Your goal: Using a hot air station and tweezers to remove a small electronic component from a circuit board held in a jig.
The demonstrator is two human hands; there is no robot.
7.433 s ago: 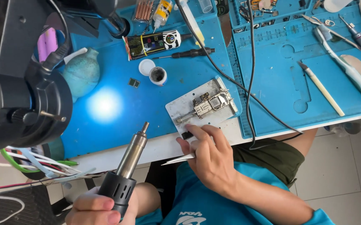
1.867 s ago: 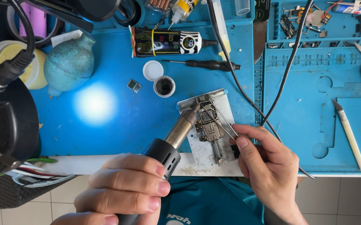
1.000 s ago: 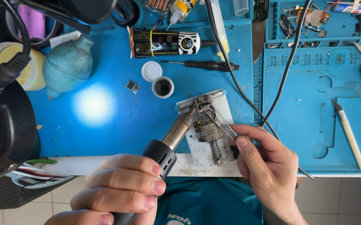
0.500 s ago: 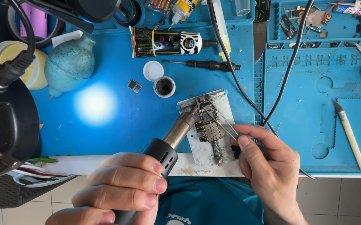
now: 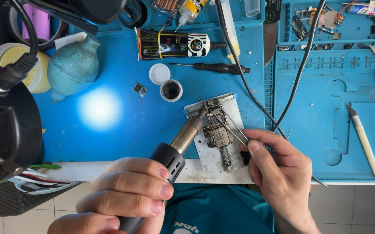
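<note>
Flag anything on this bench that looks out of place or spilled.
Nothing spilled. The small pot sits open, its white lid beside it, and a tiny chip lies loose on the blue mat, apart from the board.

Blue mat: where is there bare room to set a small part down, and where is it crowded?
Free: the lit patch of the blue mat between the rubber blower, small pot and hot-air tool. Crowded: the mat's far edge and around the metal holder by both hands.

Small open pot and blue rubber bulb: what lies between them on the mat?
In the head view, a small square chip and a white lid lie between the open pot and the bulb.
</note>
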